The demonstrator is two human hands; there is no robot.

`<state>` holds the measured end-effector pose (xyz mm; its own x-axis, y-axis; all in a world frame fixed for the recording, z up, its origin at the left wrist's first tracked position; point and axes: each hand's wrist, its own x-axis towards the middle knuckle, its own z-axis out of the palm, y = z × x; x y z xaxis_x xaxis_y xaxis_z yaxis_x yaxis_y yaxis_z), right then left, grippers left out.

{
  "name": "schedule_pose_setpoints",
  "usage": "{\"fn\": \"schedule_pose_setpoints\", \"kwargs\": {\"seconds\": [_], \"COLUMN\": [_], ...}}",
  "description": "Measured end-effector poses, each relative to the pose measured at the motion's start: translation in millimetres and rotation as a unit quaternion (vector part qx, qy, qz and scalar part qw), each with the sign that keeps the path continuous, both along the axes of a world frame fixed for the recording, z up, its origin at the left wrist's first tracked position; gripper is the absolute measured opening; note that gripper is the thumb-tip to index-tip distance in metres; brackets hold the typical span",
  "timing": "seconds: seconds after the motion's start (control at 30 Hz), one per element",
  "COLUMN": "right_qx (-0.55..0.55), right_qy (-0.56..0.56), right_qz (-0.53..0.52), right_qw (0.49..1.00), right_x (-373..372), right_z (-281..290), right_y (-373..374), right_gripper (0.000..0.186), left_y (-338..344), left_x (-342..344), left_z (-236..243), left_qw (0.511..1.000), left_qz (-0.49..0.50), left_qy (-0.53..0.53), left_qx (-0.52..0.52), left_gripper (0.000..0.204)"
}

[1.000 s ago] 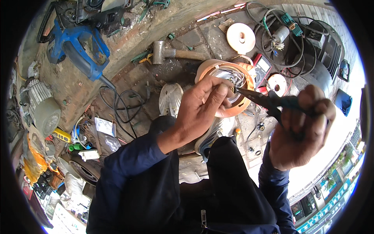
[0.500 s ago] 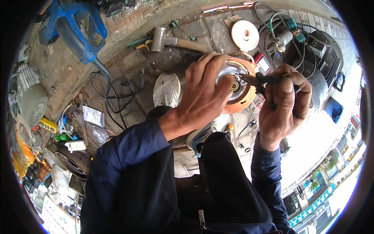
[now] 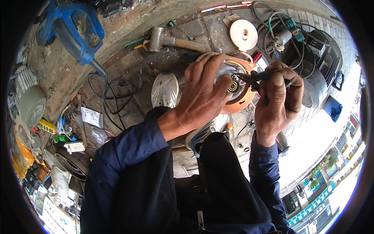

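The left hand (image 3: 202,93) wraps its grip over the top of an orange-rimmed motor (image 3: 235,87), fingers curled tight on the housing. Just beside it the right hand (image 3: 278,97) is closed around pliers (image 3: 253,77), whose tips meet the small round hub (image 3: 233,86) at the motor's middle. Beyond the left grip a hammer (image 3: 171,41) lies on the floor (image 3: 128,66), and a pale disc (image 3: 243,35) sits further out past the motor. A white shoe (image 3: 164,90) rests just left of the holding hand.

Clear plastic packet (image 3: 92,116), white label, left on ground.
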<state>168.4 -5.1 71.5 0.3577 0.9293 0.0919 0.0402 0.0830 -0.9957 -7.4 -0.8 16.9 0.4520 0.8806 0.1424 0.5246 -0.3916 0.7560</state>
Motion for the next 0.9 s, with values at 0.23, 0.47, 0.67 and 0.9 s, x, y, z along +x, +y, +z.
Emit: {"fn": "schedule_pose_setpoints", "kwargs": {"seconds": [0.23, 0.47, 0.67, 0.9], "right_qx": [0.005, 0.005, -0.006, -0.006], "right_qy": [-0.035, -0.013, 0.012, 0.012], "right_qz": [-0.013, -0.023, -0.046, -0.074], "right_qw": [0.999, 1.0, 0.999, 0.997], "right_x": [2, -3, -9, -17], "right_z": [-5, -4, 2, 5], "right_y": [0, 2, 2, -2], "right_gripper": [0.013, 0.012, 0.014, 0.023], "left_y": [0, -1, -1, -2], "left_x": [1, 1, 1, 1], "left_z": [-2, -3, -3, -3], "left_qw": [1.0, 1.0, 1.0, 1.0], "left_qz": [0.0, 0.0, 0.0, -0.002], "left_qy": [0.005, 0.001, -0.004, 0.001], "left_qx": [0.005, 0.007, 0.002, 0.005], "left_gripper": [0.05, 0.049, 0.051, 0.053]}}
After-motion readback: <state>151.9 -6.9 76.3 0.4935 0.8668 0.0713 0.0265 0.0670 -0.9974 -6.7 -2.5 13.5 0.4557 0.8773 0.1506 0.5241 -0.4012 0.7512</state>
